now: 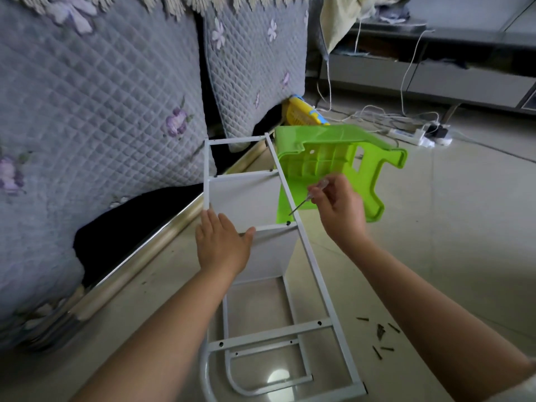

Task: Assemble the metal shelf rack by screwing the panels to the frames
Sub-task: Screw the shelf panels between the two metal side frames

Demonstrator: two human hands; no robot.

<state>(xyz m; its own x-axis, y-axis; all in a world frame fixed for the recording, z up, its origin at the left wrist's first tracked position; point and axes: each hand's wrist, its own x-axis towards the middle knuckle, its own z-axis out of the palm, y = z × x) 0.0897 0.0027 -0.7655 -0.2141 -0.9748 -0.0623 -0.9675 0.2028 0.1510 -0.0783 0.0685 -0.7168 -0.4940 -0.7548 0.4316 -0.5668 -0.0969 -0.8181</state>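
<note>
On the floor beside the quilted sofa, the white metal shelf rack (307,250) lies on its side, its two panels standing on edge between the frames. The left hand (222,245) lies flat with straight fingers on the top edge of the nearer panel (272,252), holding nothing. The right hand (342,211) pinches a slim screwdriver (309,197) with a clear handle; its tip points down at the dark screw (288,223) in the frame rail where that panel meets it.

The tip looks not yet seated in the screw head, so the likeliest fault is a slip: a thin shaft held in a light fingertip grip can skid off and scratch the white paint or jab toward the left hand, which sits just beside the screw. If the panel shifts under the flat palm, the holes may go out of line and the screw cross-thread. The spare screws (381,333) lie loose on the floor near the rack's foot and could roll or be knelt on. The green plastic stool (339,161) leaning just behind the rack crowds the right wrist.
</note>
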